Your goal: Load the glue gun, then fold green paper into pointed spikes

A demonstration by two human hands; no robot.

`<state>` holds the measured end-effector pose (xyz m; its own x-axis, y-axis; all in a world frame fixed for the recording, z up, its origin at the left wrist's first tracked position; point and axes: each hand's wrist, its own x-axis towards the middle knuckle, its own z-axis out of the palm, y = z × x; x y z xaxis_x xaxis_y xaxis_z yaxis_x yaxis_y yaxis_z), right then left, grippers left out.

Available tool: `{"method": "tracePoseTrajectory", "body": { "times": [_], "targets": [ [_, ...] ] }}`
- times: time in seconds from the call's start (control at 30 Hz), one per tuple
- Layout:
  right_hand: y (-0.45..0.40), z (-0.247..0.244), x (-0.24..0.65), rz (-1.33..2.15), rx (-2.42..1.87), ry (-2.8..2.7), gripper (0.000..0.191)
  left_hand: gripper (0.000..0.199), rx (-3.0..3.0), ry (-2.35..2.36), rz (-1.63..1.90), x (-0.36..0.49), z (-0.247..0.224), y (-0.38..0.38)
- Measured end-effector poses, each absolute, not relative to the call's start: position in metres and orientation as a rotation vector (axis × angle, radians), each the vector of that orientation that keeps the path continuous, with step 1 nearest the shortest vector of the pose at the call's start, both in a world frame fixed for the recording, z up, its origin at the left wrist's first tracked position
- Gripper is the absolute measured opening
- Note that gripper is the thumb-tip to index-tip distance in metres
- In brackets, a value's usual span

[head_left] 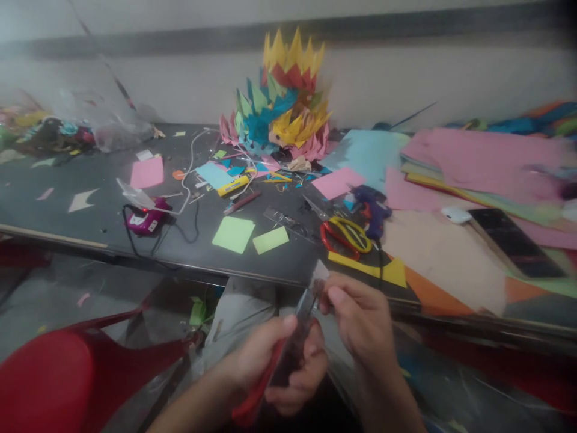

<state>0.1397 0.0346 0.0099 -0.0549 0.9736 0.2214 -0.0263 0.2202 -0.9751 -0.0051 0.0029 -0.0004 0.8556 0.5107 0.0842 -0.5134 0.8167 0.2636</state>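
Observation:
My left hand (288,361) is wrapped around a long red and dark grey tool (305,305) with a metallic end pointing up; blur hides its exact kind. At that end, my right hand (358,313) pinches a small pale, see-through piece (320,272) between thumb and fingers. Both hands are over the lap, just in front of the desk edge. Nearest on the desk are a yellow paper strip (367,269), a pair of scissors with red and yellow handles (347,236) and a blue glue gun (376,216).
A spiky folded-paper model (279,114) stands against the wall. Green paper pieces (233,234), paper scraps and a purple power adapter (146,218) with cables lie on the desk (198,234). At right are stacked coloured sheets (496,156) and a phone (518,240). A red stool (49,379) stands lower left.

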Motion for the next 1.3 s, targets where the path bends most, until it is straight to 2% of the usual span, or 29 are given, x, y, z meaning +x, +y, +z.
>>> {"method": "tracePoseTrajectory", "body": {
  "times": [0.1, 0.27, 0.4, 0.63, 0.83, 1.03, 1.3],
  "targets": [
    [0.034, 0.017, 0.139, 1.059, -1.05, -1.391, 0.021, 0.033, 0.296, 0.009, 0.53, -0.006, -0.001, 0.003],
    [0.033, 0.014, 0.134, 1.055, -1.139, -1.359, 0.034, 0.034, 0.318, 0.036, 0.531, -0.005, -0.003, 0.001],
    [0.033, 0.005, 0.135, 1.108, -1.039, -1.266, 0.039, 0.033, 0.328, 0.03, 0.527, -0.003, -0.005, 0.0],
    [0.035, 0.017, 0.138, 1.018, -1.18, -1.438, 0.035, 0.033, 0.308, 0.053, 0.511, -0.004, -0.004, 0.001],
    [0.036, 0.007, 0.138, 1.122, -1.087, -1.271, 0.038, 0.032, 0.259, 0.023, 0.478, -0.007, -0.006, 0.001],
    [0.04, 0.015, 0.144, 1.042, -1.19, -1.396, 0.025, 0.031, 0.257, 0.033, 0.484, -0.006, -0.009, 0.004],
    [0.048, 0.011, 0.147, 1.16, -1.077, -1.337, 0.033, 0.032, 0.23, 0.003, 0.466, -0.007, -0.011, 0.008]
  ]
}}
